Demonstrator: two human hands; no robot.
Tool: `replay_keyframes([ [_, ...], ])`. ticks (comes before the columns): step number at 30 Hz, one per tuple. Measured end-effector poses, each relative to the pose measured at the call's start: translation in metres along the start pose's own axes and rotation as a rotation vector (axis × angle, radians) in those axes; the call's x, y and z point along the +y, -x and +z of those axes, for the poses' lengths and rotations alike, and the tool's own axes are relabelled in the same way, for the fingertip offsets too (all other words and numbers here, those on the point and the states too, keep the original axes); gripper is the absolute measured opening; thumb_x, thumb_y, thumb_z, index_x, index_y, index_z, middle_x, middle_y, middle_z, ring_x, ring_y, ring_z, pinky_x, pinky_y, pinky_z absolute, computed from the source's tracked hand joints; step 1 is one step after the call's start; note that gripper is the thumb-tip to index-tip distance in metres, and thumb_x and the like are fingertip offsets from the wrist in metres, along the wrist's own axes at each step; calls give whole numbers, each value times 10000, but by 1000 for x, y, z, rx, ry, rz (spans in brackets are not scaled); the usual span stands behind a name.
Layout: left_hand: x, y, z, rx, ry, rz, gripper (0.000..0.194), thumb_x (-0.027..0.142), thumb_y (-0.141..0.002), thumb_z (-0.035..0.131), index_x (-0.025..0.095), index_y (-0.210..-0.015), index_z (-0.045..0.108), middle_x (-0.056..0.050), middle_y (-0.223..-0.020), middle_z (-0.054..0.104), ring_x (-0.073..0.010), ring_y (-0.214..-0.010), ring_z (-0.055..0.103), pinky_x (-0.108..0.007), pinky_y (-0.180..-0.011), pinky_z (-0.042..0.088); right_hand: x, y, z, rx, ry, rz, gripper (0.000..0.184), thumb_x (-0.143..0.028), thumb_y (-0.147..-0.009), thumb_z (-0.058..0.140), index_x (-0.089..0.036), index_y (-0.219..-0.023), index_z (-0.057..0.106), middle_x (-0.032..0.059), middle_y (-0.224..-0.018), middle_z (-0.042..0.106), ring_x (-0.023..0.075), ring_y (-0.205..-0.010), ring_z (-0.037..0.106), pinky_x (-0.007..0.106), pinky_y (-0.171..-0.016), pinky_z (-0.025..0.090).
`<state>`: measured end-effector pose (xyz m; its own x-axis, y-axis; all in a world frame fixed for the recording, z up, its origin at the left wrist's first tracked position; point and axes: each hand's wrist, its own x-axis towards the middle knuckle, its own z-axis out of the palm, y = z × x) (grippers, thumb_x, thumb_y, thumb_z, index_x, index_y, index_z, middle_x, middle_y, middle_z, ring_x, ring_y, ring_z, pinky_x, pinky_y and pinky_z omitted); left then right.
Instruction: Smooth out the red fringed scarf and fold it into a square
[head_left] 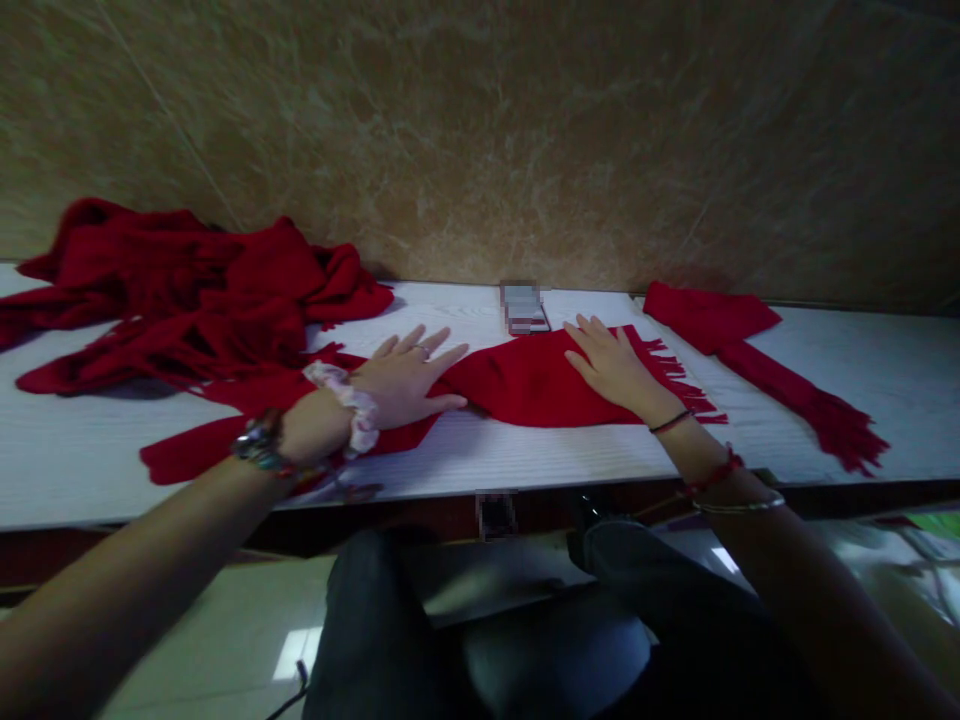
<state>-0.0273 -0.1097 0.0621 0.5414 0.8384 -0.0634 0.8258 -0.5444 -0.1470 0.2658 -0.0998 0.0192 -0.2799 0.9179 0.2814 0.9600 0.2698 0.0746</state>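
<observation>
With left hand (405, 382) and right hand (616, 372) spread flat, touches one red fringed fabric scarf (517, 382), centre; near one folded red fabric scarf (709, 318), right.

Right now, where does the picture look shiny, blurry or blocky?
Head view: white glare on the glossy floor; head view, lower right: soft and smeary; head view, centre: blocky pixels partly hide a small object beyond the fringed red scarf; head view overall: rather dim.
</observation>
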Motion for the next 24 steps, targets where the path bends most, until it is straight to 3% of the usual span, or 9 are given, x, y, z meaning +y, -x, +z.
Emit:
replay_keyframes([
  [3,-40,26,0,-145,18,-91,824,575,-733,482,172,-1390,189,-134,-1428,208,-333,-1294,182,-437,-1004,230,-13,2,4,-96,-13,-42,487,-393,-894,236,-207,-1334,328,83,-1411,300,272,-1294,231,563,-990,235],
  [7,-64,40,5,-277,82,-56,879,493,-695,569,119,-1387,176,-158,-1246,483,-249,-1108,486,-302,-900,370,-3,7,13,-178,5,-24,476,-371,-893,250,-205,-1329,345,79,-1416,286,272,-1294,230,555,-988,249],
  [12,-71,39,-13,-42,-118,-194,603,382,-777,476,208,-1333,319,-100,-1119,557,-243,-952,569,-313,-750,444,17,14,13,-206,18,-40,476,-370,-894,250,-215,-1337,329,71,-1423,269,260,-1295,232,534,-990,262],
  [15,-78,42,-27,205,-268,-315,644,378,-780,479,228,-1362,246,-109,-1211,474,-299,-1026,517,-395,-788,426,22,18,14,-198,16,-50,473,-379,-898,230,-225,-1332,338,63,-1422,277,251,-1296,229,510,-1003,256],
  [17,-86,46,-24,247,-305,-355,672,388,-795,466,257,-1383,170,-115,-1297,385,-336,-1099,452,-462,-833,387,24,18,15,-188,19,-54,473,-387,-896,230,-225,-1324,353,64,-1421,281,254,-1296,229,507,-1006,252],
  [19,-100,50,-11,106,-246,-373,684,433,-781,481,275,-1379,189,-105,-1371,293,-358,-1167,376,-497,-879,339,27,19,17,-181,18,-51,476,-392,-893,236,-223,-1320,361,68,-1420,281,260,-1293,235,514,-1001,255],
  [21,-116,53,4,-223,-65,-287,837,582,-663,548,183,-1353,292,-144,-1373,306,-350,-1210,329,-444,-948,297,31,19,18,-167,16,-37,476,-393,-889,240,-225,-1316,368,69,-1416,287,265,-1287,251,525,-992,265],
  [22,-123,54,10,-282,20,-237,888,677,-648,483,155,-1345,310,-143,-1386,293,-329,-1243,288,-402,-981,268,32,19,19,-159,16,-29,473,-392,-888,241,-229,-1312,374,68,-1413,294,267,-1284,259,530,-988,270],
  [24,-133,53,14,-161,74,-229,918,779,-675,255,121,-1305,371,-121,-1365,344,-266,-1251,294,-358,-1008,236,35,19,19,-144,22,-24,468,-386,-885,244,-233,-1303,387,67,-1408,305,271,-1279,269,536,-982,276],
])
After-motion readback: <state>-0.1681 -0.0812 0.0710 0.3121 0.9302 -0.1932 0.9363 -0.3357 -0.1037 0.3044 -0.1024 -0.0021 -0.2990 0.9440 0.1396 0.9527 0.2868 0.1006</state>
